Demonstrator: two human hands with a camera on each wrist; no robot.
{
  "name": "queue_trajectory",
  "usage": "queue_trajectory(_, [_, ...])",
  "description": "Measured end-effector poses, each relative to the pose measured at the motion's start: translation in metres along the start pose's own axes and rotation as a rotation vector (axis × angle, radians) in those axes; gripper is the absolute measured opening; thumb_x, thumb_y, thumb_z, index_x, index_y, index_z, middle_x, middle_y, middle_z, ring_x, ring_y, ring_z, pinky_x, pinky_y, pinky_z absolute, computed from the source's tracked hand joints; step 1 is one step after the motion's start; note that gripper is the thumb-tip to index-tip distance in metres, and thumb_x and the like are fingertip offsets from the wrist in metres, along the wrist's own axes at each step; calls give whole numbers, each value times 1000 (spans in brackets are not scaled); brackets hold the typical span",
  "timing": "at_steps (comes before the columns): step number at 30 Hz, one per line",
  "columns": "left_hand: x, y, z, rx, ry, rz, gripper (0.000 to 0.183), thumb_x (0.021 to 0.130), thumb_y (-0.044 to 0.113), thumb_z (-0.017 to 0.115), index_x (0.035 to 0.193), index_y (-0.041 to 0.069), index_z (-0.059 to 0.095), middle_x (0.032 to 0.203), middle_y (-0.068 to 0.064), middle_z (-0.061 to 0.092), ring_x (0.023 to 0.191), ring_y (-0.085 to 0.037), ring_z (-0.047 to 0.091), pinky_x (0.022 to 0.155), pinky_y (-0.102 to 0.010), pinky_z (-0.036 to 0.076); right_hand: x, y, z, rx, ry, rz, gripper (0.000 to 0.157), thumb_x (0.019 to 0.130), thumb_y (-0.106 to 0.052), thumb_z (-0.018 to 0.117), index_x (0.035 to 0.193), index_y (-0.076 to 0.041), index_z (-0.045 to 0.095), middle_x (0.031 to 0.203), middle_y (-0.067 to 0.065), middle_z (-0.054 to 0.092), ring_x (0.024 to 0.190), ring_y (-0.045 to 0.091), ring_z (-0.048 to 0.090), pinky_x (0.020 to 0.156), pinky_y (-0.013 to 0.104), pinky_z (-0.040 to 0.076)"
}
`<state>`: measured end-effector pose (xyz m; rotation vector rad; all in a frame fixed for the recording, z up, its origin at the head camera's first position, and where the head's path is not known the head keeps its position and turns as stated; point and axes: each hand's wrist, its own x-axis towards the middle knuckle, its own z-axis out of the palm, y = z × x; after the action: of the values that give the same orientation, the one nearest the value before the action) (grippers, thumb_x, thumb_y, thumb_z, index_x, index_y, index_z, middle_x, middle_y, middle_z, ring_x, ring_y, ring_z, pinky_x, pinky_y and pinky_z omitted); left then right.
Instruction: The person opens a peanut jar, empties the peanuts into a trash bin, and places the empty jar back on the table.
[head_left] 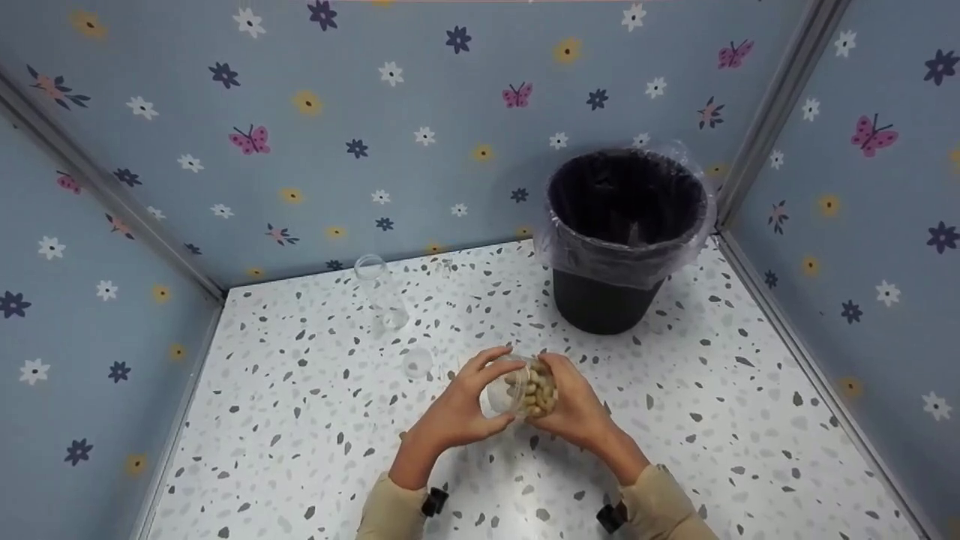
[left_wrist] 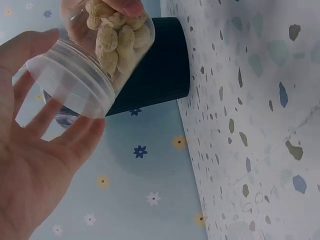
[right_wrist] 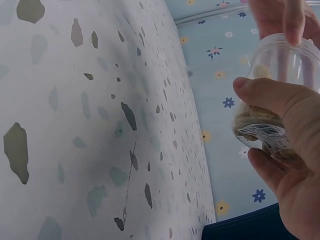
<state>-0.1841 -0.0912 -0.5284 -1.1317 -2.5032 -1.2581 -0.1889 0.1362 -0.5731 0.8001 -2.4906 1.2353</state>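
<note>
Holding a clear jar of peanuts [head_left: 540,394] in both hands

So the jar is see-through plastic, about as plain as it gets, with pale tan, knobbly in-shell peanuts showing through the side. The lid [left_wrist: 65,75] is a cloudy translucent one with a rim band, and a black-and-white barcode label [right_wrist: 266,136] sits near the other end. It's tipped on its side above the speckled white table [head_left: 300,435], lid towards the left hand [head_left: 461,409]. That hand's thumb and fingers are spread wide around the lid; the right hand [head_left: 577,405] has its fingers wrapped round the body. A black bin [head_left: 604,300] with a clear liner stands just beyond.
</note>
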Motion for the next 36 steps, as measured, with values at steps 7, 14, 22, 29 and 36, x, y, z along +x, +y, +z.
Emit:
queue_trajectory(7, [-3, 1, 1, 55, -22, -202, 77, 81, 42, 77, 147, 23, 41, 131, -3, 49, 102, -20, 56, 82, -35, 50, -2, 1, -1, -44, 3, -36, 88, 59, -20, 91, 132, 3, 47, 125, 11, 54, 113, 18, 54, 99, 35, 44])
queue_trajectory(14, [-1, 10, 8, 132, 18, -458, 81, 87, 65, 58, 147, 13, 42, 135, -8, 51, 112, -26, 55, 92, -44, 47, 0, 1, 1, -51, 11, -50, 88, 59, -18, 90, 132, 3, 46, 124, 11, 54, 112, 20, 54, 99, 34, 44])
queue_trajectory(22, [-11, 12, 10, 67, 39, -201, 88, 80, 38, 80, 152, 24, 32, 153, -7, 29, 137, -28, 34, 104, -49, 38, -5, 2, 5, -30, 5, -41, 88, 59, -22, 92, 131, 3, 47, 123, 12, 55, 111, 20, 55, 97, 37, 46])
queue_trajectory(29, [-10, 8, 8, 22, -23, -49, 83, 73, 4, 83, 144, 24, 45, 153, -7, 27, 134, -29, 38, 101, -43, 42, -6, 4, 4, -3, 15, -45, 91, 57, -20, 94, 132, -1, 47, 123, 9, 54, 111, 19, 55, 96, 37, 47])
queue_trajectory(36, [-17, 4, 6, -9, -11, -112, 74, 78, 24, 84, 142, 21, 48, 142, -4, 38, 123, -23, 48, 92, -42, 49, -14, 4, 8, -19, -8, -37, 90, 59, -21, 93, 133, 0, 45, 126, 8, 52, 113, 18, 53, 97, 38, 45])
